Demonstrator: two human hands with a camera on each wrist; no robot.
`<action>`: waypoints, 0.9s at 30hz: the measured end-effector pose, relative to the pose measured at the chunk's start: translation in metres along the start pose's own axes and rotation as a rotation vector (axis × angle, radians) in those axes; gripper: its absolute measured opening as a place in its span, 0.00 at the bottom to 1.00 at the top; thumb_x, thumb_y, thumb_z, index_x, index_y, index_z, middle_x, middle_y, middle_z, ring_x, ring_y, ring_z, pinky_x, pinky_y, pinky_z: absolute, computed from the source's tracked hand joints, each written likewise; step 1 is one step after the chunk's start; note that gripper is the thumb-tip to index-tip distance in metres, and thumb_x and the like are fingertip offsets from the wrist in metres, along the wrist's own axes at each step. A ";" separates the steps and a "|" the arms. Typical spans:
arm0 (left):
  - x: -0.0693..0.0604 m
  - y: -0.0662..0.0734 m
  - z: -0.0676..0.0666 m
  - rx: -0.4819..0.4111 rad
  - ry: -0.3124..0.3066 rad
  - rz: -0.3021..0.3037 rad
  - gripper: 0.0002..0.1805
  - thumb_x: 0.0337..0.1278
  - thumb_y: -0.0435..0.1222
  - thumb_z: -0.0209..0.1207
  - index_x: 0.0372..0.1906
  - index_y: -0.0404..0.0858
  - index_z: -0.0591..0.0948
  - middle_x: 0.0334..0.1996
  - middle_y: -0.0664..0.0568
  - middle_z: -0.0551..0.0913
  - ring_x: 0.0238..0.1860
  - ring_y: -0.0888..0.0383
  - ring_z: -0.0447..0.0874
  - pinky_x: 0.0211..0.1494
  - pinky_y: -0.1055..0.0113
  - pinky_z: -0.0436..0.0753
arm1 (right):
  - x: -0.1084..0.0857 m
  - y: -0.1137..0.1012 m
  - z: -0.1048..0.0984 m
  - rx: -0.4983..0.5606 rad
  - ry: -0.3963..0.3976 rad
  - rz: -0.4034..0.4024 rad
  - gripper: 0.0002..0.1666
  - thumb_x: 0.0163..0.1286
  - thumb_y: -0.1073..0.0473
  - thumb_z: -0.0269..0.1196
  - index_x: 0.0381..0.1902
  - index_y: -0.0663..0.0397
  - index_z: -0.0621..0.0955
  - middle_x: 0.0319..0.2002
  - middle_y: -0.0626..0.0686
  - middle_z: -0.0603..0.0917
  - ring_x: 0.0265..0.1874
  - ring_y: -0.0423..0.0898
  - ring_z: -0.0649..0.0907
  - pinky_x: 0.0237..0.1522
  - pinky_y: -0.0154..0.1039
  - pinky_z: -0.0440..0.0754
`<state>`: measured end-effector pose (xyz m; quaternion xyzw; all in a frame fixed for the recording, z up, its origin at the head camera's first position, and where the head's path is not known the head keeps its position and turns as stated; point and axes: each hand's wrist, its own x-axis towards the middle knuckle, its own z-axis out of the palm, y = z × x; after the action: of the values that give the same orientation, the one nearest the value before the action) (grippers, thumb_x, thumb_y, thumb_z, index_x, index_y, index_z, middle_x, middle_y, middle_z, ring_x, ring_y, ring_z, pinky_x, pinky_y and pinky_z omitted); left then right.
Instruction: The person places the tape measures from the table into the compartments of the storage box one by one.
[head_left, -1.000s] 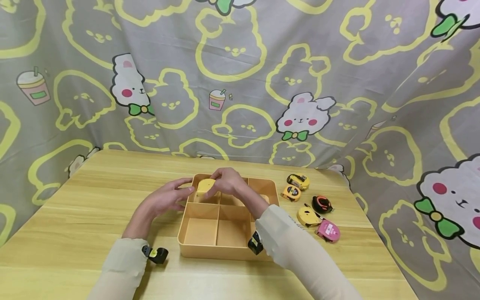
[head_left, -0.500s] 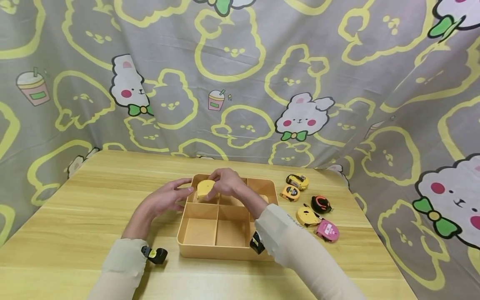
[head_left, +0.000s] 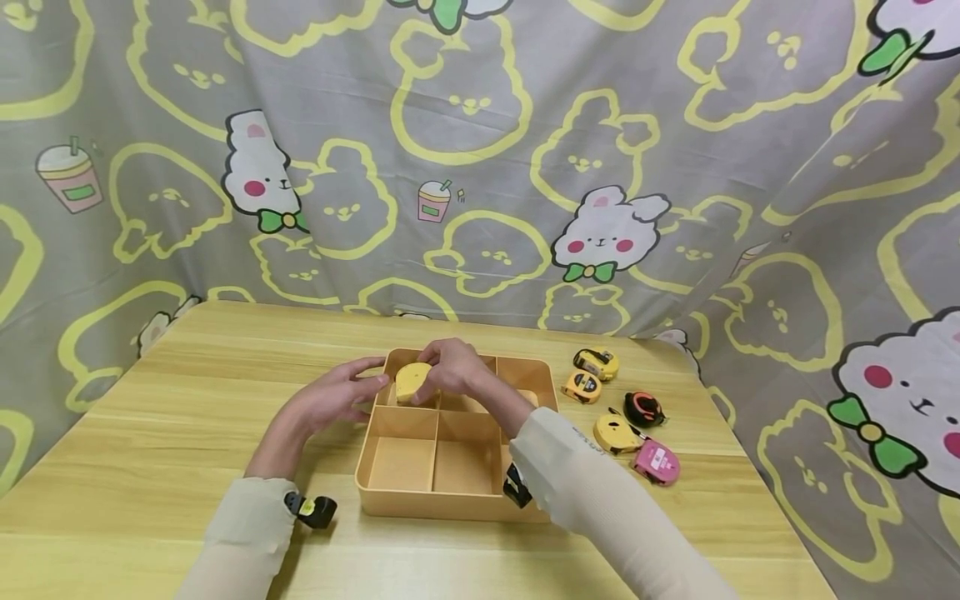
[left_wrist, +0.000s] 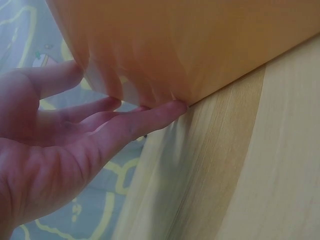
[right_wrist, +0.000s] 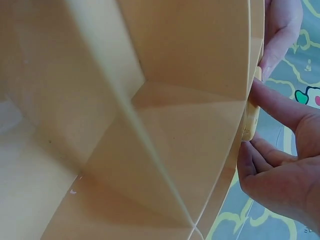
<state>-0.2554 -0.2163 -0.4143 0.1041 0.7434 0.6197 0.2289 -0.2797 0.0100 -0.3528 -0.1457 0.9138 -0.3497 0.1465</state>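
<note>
A yellow tape measure [head_left: 410, 382] is pinched between the thumb and fingers of my right hand [head_left: 454, 367], at the back left compartment of an orange divided box [head_left: 420, 505]. In the right wrist view the tape measure [right_wrist: 251, 122] shows only partly past the box walls, between thumb and fingers. My left hand [head_left: 333, 396] lies against the outside of the box's left wall, its fingers extended. The left wrist view shows that hand's [left_wrist: 85, 130] fingertips touching the box wall [left_wrist: 165, 55].
Right of the box lie several tape measures: two yellow ones at the back [head_left: 597, 363] [head_left: 583, 387], a black and orange one [head_left: 643, 409], another yellow one [head_left: 617, 433] and a pink one [head_left: 657, 462]. A patterned curtain [head_left: 480, 192] hangs behind the wooden table [head_left: 187, 400].
The yellow tape measure has tilted and dropped slightly in my right hand's grip. My left hand stays at the box wall.
</note>
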 end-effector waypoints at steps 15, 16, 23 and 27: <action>0.001 -0.001 0.000 0.003 0.000 -0.004 0.41 0.79 0.47 0.50 0.82 0.36 0.45 0.77 0.28 0.56 0.77 0.30 0.53 0.67 0.40 0.78 | 0.004 0.001 0.003 -0.023 0.001 0.014 0.33 0.46 0.60 0.83 0.53 0.55 0.84 0.47 0.53 0.87 0.41 0.46 0.82 0.42 0.36 0.83; 0.001 -0.001 0.000 0.003 -0.001 -0.006 0.41 0.79 0.47 0.50 0.82 0.36 0.45 0.77 0.28 0.56 0.77 0.30 0.53 0.67 0.39 0.77 | 0.004 0.001 0.003 -0.027 0.000 0.013 0.33 0.46 0.59 0.83 0.52 0.55 0.84 0.47 0.53 0.87 0.40 0.46 0.82 0.42 0.36 0.82; 0.001 0.000 0.000 -0.011 -0.002 -0.005 0.40 0.79 0.46 0.50 0.82 0.35 0.45 0.77 0.27 0.55 0.77 0.30 0.54 0.67 0.39 0.77 | 0.005 0.000 0.005 -0.051 0.008 0.011 0.32 0.46 0.59 0.82 0.51 0.56 0.85 0.44 0.52 0.87 0.38 0.46 0.81 0.39 0.34 0.81; 0.001 0.001 0.001 -0.007 0.001 -0.007 0.40 0.79 0.46 0.50 0.82 0.35 0.45 0.77 0.27 0.55 0.77 0.29 0.54 0.67 0.40 0.78 | 0.005 -0.001 0.005 -0.064 0.016 0.018 0.32 0.45 0.58 0.82 0.50 0.57 0.85 0.43 0.52 0.87 0.39 0.45 0.81 0.38 0.34 0.81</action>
<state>-0.2560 -0.2149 -0.4136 0.1006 0.7417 0.6215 0.2312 -0.2824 0.0044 -0.3567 -0.1392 0.9270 -0.3200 0.1375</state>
